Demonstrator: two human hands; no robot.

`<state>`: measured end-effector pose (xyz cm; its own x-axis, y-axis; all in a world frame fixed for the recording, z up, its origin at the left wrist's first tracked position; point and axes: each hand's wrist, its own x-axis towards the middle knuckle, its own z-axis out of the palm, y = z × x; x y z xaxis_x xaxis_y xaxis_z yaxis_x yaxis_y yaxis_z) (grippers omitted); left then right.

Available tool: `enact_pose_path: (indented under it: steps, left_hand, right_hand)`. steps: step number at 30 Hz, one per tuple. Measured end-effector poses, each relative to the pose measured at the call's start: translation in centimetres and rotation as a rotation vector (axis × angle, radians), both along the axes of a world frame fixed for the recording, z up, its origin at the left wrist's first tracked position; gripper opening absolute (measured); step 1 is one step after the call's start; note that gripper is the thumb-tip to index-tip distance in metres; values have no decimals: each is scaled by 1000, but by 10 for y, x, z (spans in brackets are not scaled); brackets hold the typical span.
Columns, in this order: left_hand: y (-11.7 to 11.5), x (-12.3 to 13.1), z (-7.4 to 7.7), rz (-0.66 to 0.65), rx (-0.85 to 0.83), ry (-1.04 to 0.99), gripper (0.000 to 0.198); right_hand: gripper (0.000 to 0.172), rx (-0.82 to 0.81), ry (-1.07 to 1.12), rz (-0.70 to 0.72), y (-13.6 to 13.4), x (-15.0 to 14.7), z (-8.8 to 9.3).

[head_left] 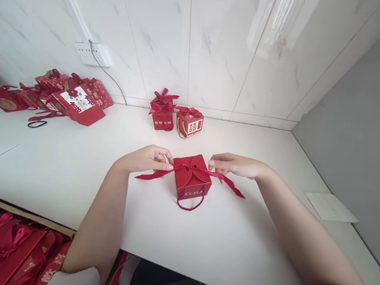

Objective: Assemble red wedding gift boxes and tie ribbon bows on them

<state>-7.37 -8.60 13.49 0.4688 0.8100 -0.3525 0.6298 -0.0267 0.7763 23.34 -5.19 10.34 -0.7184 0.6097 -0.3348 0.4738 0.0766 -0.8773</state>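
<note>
A small red gift box (183, 177) stands on the white table in front of me, its petal-shaped lid flaps folded shut. Across its top runs a red ribbon (228, 182), crossed or knotted at the middle, with one tail out to each side. My left hand (156, 159) pinches the ribbon at the box's left edge. On the right side, the fingers of my right hand (230, 164) close round the other tail near the box's corner. A red cord handle (189, 209) hangs in a loop at the front.
Behind the box stand stacked red gift boxes (163, 117) and another box with a white label (191, 124). Several flatter red boxes (82, 105) lie at the left by the wall. A carton at lower left holds red ribboned boxes (8, 250). White paper (331, 207) lies at right.
</note>
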Motion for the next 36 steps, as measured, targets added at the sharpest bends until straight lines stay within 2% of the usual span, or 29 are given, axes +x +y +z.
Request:
enact_pose_path:
  steps: [3,5,13,19,22,27,32,36]
  left_hand:
    - [-1,4,-1,55,3,-63,30]
    - [-1,6,-2,49,13,-66,28]
    - [4,7,-4,-91,-21,-84,32]
    - [3,9,-5,-69,-18,-128,38]
    - [4,9,-7,-69,-36,-146,40]
    - [8,6,-9,-131,-67,-124,39]
    - [9,3,-11,-214,-152,-122,35]
    - [10,3,-13,-243,-134,-82,32]
  right_hand:
    - [45,-98,89,60,2,-1,-1]
    - [42,-138,128,40,1,-2,-2]
    - [31,-111,204,-4,1,-2,-5]
    - [32,-85,214,21,0,-1,-2]
    - [30,-123,220,59,2,2,-4]
    - [30,-196,187,101,6,7,-10]
    - [29,-211,132,179,4,7,-7]
    - [28,-213,81,202,4,6,-6]
